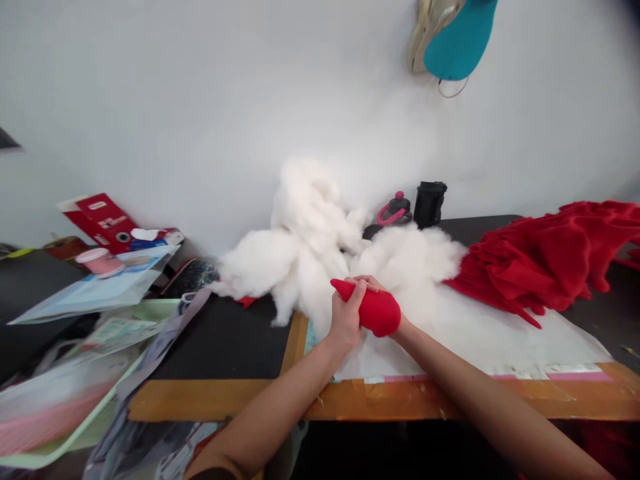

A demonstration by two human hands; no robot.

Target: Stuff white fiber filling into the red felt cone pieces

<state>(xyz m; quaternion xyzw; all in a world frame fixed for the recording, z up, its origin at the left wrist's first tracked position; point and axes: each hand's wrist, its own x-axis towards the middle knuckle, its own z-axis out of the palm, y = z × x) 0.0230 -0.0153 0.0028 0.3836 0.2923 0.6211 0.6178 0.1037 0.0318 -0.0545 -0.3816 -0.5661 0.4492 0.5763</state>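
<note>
Between my two hands is a red stuffed fabric piece (381, 313), plump and rounded at its near right end, tapering to a point at the upper left. My left hand (347, 316) is closed around its left side, thumb on top. Fingers of my right hand (369, 281) show along the far edge; the rest of that hand is hidden behind the piece, which it appears to hold. Just beyond lies a large fluffy heap of white stuffing (313, 233), spread over the table and a white sheet (480, 333).
A pile of red fabric pieces (545, 260) lies to the right. A black container (430, 203) and a bottle with a pink handle (399, 209) stand behind the stuffing. At left are a pale green basket (95, 427), a pink spool (100, 262) and a red box (103, 220).
</note>
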